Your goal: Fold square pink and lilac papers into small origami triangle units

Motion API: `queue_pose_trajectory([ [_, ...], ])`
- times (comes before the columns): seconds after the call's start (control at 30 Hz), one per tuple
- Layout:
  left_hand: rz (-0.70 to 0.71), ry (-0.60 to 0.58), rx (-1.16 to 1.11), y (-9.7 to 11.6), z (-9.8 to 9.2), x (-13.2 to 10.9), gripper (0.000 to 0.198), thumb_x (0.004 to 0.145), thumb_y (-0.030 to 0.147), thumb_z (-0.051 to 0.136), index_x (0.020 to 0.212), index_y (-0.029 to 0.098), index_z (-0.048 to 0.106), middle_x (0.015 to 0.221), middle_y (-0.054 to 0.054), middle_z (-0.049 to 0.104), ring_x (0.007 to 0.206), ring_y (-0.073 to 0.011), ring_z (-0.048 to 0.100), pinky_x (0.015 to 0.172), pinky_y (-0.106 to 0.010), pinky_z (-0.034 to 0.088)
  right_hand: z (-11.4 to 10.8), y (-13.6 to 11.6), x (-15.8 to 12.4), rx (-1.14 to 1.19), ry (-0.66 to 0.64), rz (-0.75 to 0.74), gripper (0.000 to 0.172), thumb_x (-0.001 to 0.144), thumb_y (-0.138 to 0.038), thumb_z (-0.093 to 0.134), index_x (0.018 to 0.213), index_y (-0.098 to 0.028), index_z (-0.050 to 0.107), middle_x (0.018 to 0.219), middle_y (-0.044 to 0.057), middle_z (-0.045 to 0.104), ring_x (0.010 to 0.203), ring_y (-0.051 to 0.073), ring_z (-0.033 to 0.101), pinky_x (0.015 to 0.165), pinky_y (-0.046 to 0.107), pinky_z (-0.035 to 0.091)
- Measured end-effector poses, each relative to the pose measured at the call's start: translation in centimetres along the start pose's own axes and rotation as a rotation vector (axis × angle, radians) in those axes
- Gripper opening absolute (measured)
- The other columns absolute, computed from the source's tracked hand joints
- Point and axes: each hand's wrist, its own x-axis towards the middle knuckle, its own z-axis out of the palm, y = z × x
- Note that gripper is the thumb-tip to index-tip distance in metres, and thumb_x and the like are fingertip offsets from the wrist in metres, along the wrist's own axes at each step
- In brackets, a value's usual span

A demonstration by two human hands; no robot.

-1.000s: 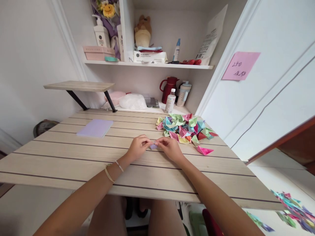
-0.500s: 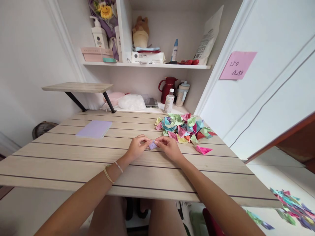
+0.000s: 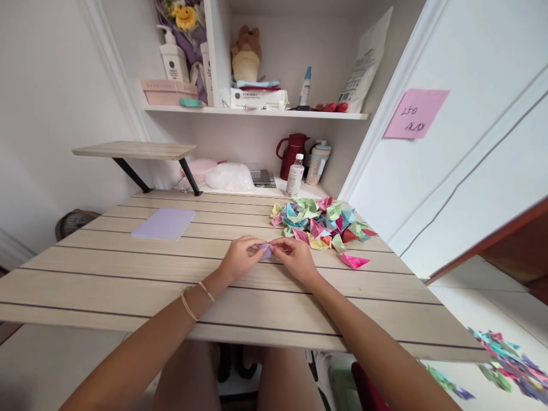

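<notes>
A small folded piece of purple paper [image 3: 266, 253] is pinched between my two hands, just above the middle of the slatted table [image 3: 180, 260]. My left hand [image 3: 242, 256] grips its left side with thumb and fingers. On the opposite side my right hand [image 3: 294, 256] holds it the same way. The fingers hide much of the paper. To the right of my right hand lies a single pink paper boat [image 3: 355, 261]. Behind that is a heap of folded paper boats [image 3: 319, 220] in many colours.
A stack of purple paper sheets [image 3: 165, 223] lies at the left. A small raised shelf [image 3: 135, 150] stands behind it. At the back are a clear bottle [image 3: 294, 177], a red jug [image 3: 292, 157] and a tumbler [image 3: 317, 164]. More paper boats [image 3: 509, 362] lie low on the right.
The purple paper has tilted slightly between my fingers, so less of its pointed lower part shows. Both hands keep nearly the same place.
</notes>
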Motion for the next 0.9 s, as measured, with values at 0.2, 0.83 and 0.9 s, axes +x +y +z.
queue_pose_trajectory([
  [0.2, 0.114, 0.015, 0.040, 0.39, -0.07, -0.04, 0.021, 0.077, 0.026, 0.054, 0.091, 0.019, 0.067, 0.091, -0.007, 0.065, 0.080, -0.0162, 0.060, 0.066, -0.027, 0.054, -0.02, -0.19, -0.09, 0.032, 0.008, 0.039, 0.022, 0.071, -0.034, 0.059, 0.082, -0.017, 0.067, 0.078, 0.007, 0.069, 0.071, 0.021, 0.064, 0.066, 0.032, 0.052],
  [0.83, 0.281, 0.012, 0.270, 0.28, -0.42, -0.15, 0.020, 0.079, 0.019, 0.050, 0.091, 0.021, 0.065, 0.090, -0.006, 0.065, 0.082, -0.0151, 0.059, 0.077, -0.029, 0.049, 0.31, -0.53, -0.26, -0.003, 0.019, 0.015, 0.016, 0.071, -0.028, 0.057, 0.080, -0.019, 0.066, 0.079, 0.005, 0.069, 0.072, 0.020, 0.064, 0.066, 0.031, 0.051],
  [0.9, 0.299, 0.019, 0.279, 0.28, -0.36, -0.20, 0.020, 0.079, 0.019, 0.049, 0.091, 0.020, 0.065, 0.090, -0.006, 0.064, 0.082, -0.0153, 0.059, 0.078, -0.029, 0.048, 0.36, -0.57, -0.31, -0.012, 0.026, 0.018, 0.016, 0.071, -0.027, 0.056, 0.079, -0.018, 0.066, 0.078, 0.005, 0.069, 0.071, 0.020, 0.064, 0.066, 0.030, 0.051],
])
